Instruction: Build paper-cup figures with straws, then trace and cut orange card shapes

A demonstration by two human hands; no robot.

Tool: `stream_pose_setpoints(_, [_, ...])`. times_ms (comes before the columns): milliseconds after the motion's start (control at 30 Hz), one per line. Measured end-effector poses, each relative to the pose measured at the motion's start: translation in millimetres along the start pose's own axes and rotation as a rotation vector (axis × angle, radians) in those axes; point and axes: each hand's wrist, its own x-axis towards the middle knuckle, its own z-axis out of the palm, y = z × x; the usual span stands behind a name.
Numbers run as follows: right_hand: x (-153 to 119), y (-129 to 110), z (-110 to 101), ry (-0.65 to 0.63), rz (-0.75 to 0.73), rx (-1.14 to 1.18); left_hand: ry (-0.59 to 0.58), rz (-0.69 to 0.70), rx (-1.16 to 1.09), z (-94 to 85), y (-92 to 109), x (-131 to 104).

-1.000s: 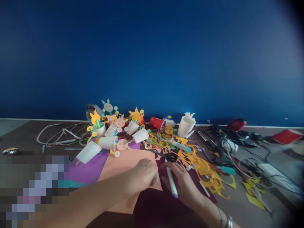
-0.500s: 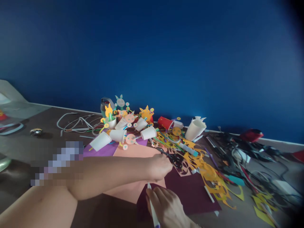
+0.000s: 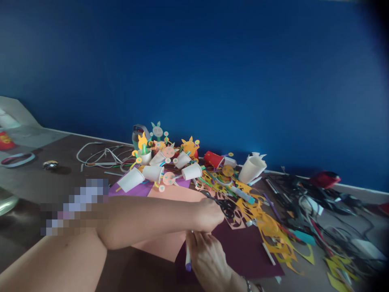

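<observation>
My left hand (image 3: 210,215) is closed and rests at the right part of a sheet of peach paper (image 3: 158,246). Its fingers curl away from view, so whatever they may grip is hidden. Just below it, my right hand (image 3: 208,255) is wrapped around a white marker with a purple end (image 3: 188,259). The marker's tip is hidden close under the left hand. A dark purple sheet (image 3: 243,253) lies partly beneath the right hand. Black looped items (image 3: 229,209) lie beside the left fingers, next to a peach scrap with cut-out holes (image 3: 235,221).
Paper-cup figures with animal heads (image 3: 168,178) stand and lie behind the hands. Yellow paper offcuts (image 3: 273,231) and a glue stick (image 3: 243,194) are to the right, before tangled black cables (image 3: 304,202). White cables (image 3: 103,156) lie at left, and a blue wall (image 3: 194,73) rises behind.
My right hand has moved up against the underside of the left hand, and the marker stands at a different tilt. The left hand stays closed in its place. The view has shifted slightly.
</observation>
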Motion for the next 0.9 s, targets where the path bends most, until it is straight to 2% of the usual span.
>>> stream_pose_setpoints(433, [0, -1, 7, -0.005, 0.018, -0.029, -0.007, 0.021, -0.044, -6.8, 1, -4])
stream_pose_setpoints(900, [2, -8, 10, -0.066, 0.060, -0.059, 0.071, 0.021, -0.030, 8.8, -2, 0])
